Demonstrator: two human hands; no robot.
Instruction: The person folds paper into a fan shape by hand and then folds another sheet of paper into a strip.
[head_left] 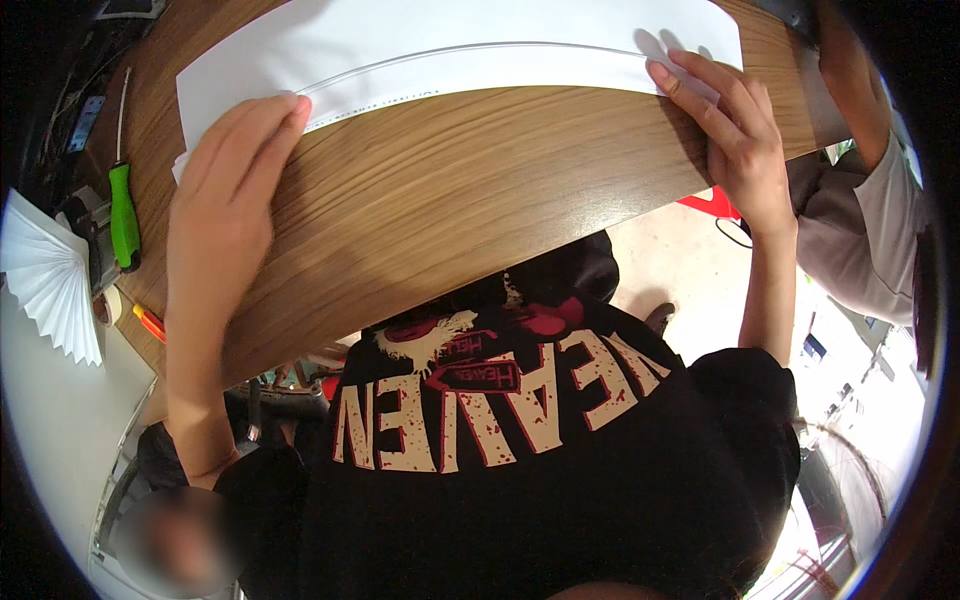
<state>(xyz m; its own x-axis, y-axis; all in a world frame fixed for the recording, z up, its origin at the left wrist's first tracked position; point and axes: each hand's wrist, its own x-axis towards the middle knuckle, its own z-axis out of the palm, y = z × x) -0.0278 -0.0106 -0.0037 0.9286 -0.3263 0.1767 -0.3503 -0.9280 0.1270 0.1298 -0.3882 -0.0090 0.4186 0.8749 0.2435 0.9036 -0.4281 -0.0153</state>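
A large white sheet of paper [450, 40] lies on a wooden table [450, 190], its near edge folded over into a narrow strip [480, 65]. My left hand [225, 190] lies flat with the fingertips pressing the strip's left end. At the strip's right end, my right hand [735, 135] presses down with its fingers spread. Neither hand grips anything.
At the table's left edge lie a green-handled screwdriver [124, 215], an orange pen [150, 322], a tape roll [108, 305] and a pleated white paper fan [50, 280]. Another person's arm in a grey sleeve [860, 200] is at the right.
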